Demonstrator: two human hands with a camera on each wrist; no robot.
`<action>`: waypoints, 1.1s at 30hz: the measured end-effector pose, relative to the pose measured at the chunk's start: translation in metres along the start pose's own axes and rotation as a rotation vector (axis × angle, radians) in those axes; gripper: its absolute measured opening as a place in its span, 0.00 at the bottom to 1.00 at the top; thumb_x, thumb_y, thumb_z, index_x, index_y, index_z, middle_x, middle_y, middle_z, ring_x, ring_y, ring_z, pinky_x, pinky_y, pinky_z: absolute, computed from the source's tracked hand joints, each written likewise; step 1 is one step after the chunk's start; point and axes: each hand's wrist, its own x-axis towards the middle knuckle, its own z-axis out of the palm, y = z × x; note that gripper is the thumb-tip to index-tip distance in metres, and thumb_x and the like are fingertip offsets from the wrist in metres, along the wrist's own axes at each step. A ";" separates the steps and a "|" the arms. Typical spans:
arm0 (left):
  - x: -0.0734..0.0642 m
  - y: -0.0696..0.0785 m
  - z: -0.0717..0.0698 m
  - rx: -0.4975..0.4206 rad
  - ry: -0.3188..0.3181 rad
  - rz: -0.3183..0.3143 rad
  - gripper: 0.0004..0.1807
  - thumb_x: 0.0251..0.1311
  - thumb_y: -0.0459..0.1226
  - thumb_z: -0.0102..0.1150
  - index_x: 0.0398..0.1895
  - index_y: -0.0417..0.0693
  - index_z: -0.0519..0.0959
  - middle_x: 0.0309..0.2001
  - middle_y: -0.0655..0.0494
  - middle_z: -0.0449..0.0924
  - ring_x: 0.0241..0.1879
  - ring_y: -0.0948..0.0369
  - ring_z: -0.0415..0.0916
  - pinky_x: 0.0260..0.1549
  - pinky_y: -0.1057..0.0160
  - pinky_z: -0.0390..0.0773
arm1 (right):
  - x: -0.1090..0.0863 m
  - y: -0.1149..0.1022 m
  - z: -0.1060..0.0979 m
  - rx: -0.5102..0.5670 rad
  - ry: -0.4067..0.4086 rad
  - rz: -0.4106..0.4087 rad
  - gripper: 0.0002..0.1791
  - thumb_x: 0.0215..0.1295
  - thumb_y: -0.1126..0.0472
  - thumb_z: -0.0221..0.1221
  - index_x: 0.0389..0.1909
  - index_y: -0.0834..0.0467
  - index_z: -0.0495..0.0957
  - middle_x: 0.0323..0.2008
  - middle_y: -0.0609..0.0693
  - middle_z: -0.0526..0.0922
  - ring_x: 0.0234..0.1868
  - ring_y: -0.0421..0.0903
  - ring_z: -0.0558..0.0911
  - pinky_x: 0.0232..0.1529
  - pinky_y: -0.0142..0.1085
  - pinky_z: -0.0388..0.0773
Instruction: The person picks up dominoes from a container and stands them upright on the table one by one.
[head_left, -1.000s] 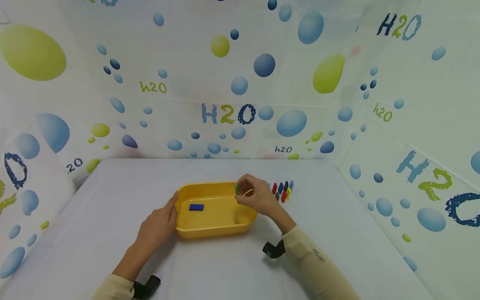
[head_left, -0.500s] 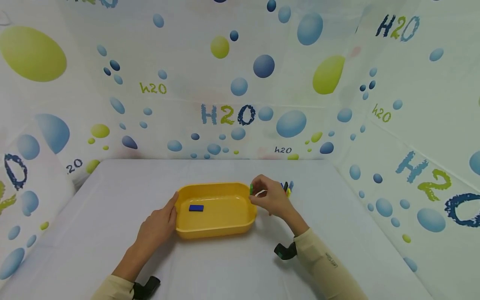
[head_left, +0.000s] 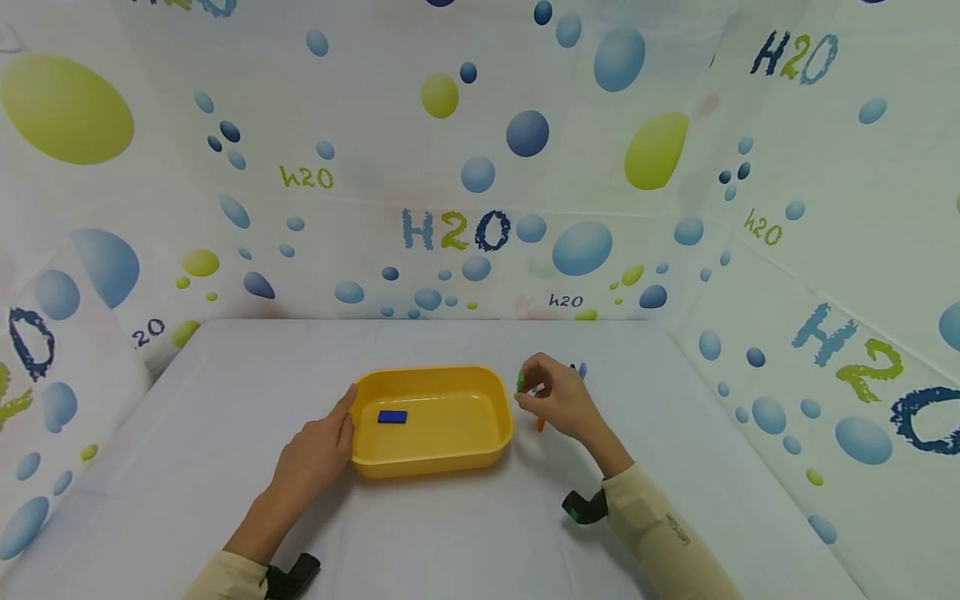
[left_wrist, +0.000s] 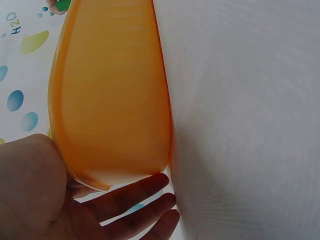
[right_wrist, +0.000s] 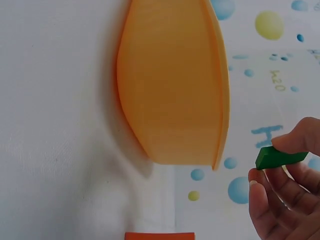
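Right of the yellow plastic tub [head_left: 432,421], small green plastic block [head_left: 521,382] pinched between right hand [head_left: 558,402] fingertips, off the table. Left hand [head_left: 315,454] flat against tub's end, fingers straight. Risk — shallow pinch, block slipping onto orange block [head_left: 540,425] below.

Right hand [head_left: 561,402] hides most of the row of small blocks [head_left: 581,370] behind it; their colours and number cannot be told. Of the orange block [head_left: 540,425] only a sliver shows below the fingers, and the right wrist view's lower edge cuts it off. In the left wrist view the yellow tub [left_wrist: 110,95] runs past the top edge, and the left hand [left_wrist: 60,200] past the bottom.
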 end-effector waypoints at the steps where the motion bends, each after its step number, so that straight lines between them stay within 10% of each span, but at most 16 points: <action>1: 0.000 0.000 0.000 -0.001 0.000 0.001 0.30 0.80 0.38 0.38 0.82 0.40 0.56 0.18 0.52 0.61 0.16 0.58 0.59 0.18 0.59 0.64 | 0.000 0.001 -0.001 -0.006 0.003 0.010 0.15 0.60 0.68 0.73 0.44 0.56 0.77 0.36 0.47 0.83 0.41 0.47 0.84 0.41 0.40 0.82; 33: -0.003 0.002 0.000 -0.008 0.007 0.005 0.30 0.80 0.38 0.38 0.82 0.40 0.56 0.18 0.53 0.60 0.16 0.59 0.57 0.18 0.59 0.63 | -0.029 0.033 -0.026 -0.088 0.037 0.134 0.12 0.61 0.66 0.73 0.41 0.55 0.80 0.35 0.45 0.83 0.40 0.48 0.82 0.44 0.43 0.80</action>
